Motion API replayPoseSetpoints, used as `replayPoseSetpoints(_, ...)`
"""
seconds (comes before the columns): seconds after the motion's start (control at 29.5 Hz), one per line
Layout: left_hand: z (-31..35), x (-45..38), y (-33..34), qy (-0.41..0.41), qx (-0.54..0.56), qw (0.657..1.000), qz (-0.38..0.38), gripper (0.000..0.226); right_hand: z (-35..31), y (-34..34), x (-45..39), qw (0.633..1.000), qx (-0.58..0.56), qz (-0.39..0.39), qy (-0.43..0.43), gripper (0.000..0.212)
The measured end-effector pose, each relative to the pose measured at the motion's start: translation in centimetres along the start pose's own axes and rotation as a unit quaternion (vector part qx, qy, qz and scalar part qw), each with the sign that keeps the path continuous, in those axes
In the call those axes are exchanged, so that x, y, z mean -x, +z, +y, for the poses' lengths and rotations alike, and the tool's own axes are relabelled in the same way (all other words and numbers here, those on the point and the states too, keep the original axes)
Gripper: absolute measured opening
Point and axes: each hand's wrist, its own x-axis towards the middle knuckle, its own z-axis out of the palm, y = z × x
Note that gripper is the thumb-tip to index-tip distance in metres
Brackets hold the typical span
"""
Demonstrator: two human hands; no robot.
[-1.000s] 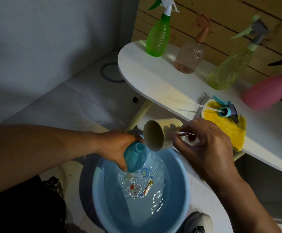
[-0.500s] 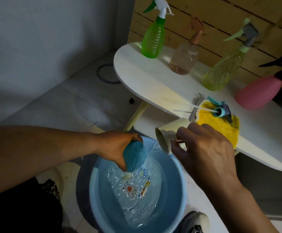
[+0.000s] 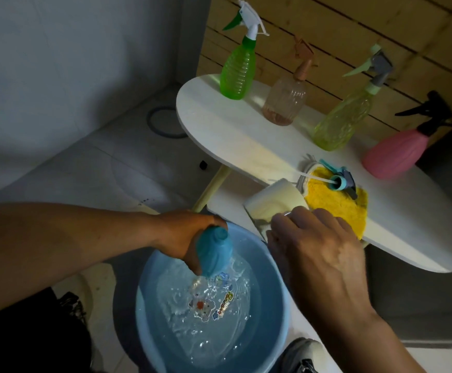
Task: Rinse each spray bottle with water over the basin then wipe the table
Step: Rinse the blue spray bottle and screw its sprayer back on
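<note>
The person is crouching over a blue basin (image 3: 278,313) that is sitting on the floor with rippling water in it and bright stickers showing at its bottom. Their left hand (image 3: 184,238) is gripping a teal spray bottle (image 3: 214,253), fingers curled round its body, and is holding it tilted over the basin with its open neck pointing up toward the counter. The bottle has no spray head on it. Their right hand (image 3: 313,246) is holding a cream cup (image 3: 276,201) by its side, fingers bent around it, tipped on its side just above the basin's far rim and close beside the bottle; I cannot tell how the thumb is lying.

The white counter (image 3: 227,130) is standing right behind the basin. A yellow cloth (image 3: 335,208) is lying at its near edge, just beyond the cup, and a teal spray head (image 3: 340,181) with its thin dip tube is resting on top of the cloth. Further back, four bottles are standing upright in a row along the wooden wall: a green spray bottle (image 3: 238,74), a clear brownish spray bottle (image 3: 286,100), a yellow-green spray bottle (image 3: 343,122) and a pink spray bottle (image 3: 394,154) with a black trigger.
</note>
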Motion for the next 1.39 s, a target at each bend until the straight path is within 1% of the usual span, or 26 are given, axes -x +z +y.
replayPoseSetpoints(0.07,-0.1,-0.1,-0.1,0.006,-0.005,1.000,0.004,0.084,0.6,-0.7,-0.4,0.999,-0.027,0.018,0.033,0.021)
replayPoseSetpoints(0.14,-0.2,-0.2,-0.1,0.013,-0.019,1.000,0.005,0.086,1.2,-1.5,-1.1,0.994,-0.060,0.027,0.090,0.024)
replayPoseSetpoints(0.2,-0.3,-0.3,-0.1,0.020,-0.014,1.000,0.008,0.090,1.6,-2.4,-2.1,0.982,-0.101,0.040,0.155,0.025)
replayPoseSetpoints(0.27,-0.2,-0.4,-0.1,0.025,-0.002,1.000,0.006,0.091,2.2,-3.0,-3.1,0.960,-0.165,0.047,0.220,0.026)
replayPoseSetpoints(0.34,0.2,-0.4,0.0,0.025,0.005,1.000,0.000,0.089,3.2,-3.2,-4.2,0.935,-0.227,0.051,0.269,0.026)
replayPoseSetpoints(0.41,0.5,-0.4,0.1,0.023,-0.002,1.000,-0.006,0.086,4.0,-2.5,-5.6,0.902,-0.309,0.066,0.295,0.026)
replayPoseSetpoints(0.51,1.0,-0.4,-0.3,0.026,-0.033,0.999,-0.006,0.083,4.6,-0.1,-8.3,0.822,-0.457,0.107,0.322,0.025)
replayPoseSetpoints(0.58,1.2,-0.5,-0.7,0.025,-0.055,0.998,-0.004,0.084,4.3,1.5,-10.6,0.771,-0.526,0.102,0.346,0.025)
replayPoseSetpoints(0.61,1.3,-0.5,-0.9,0.023,-0.059,0.998,-0.006,0.085,4.0,2.1,-11.7,0.751,-0.549,0.095,0.355,0.026)
replayPoseSetpoints(0.75,1.3,-0.5,-1.1,0.018,-0.063,0.998,-0.004,0.088,2.4,3.7,-15.5,0.709,-0.589,0.040,0.384,0.025)
replayPoseSetpoints(0.85,1.2,-0.4,-1.5,0.015,-0.064,0.998,-0.006,0.091,1.5,5.0,-17.5,0.680,-0.623,0.020,0.386,0.023)
replayPoseSetpoints(0.88,1.1,-0.4,-1.6,0.016,-0.066,0.998,-0.005,0.092,1.2,5.6,-18.0,0.678,-0.627,0.015,0.383,0.023)
replayPoseSetpoints(0.95,0.9,-0.5,-1.7,0.019,-0.067,0.998,-0.002,0.093,0.8,6.5,-18.9,0.686,-0.620,0.005,0.380,0.023)
replayPoseSetpoints(1.22,-0.6,-0.5,-1.8,0.036,-0.033,0.999,0.015,0.094,-0.9,9.0,-20.8,0.701,-0.613,-0.031,0.362,0.026)
replayPoseSetpoints(1.39,-0.6,-0.6,-1.9,0.045,-0.038,0.998,0.019,0.094,-1.3,9.7,-21.1,0.715,-0.599,-0.033,0.359,0.025)
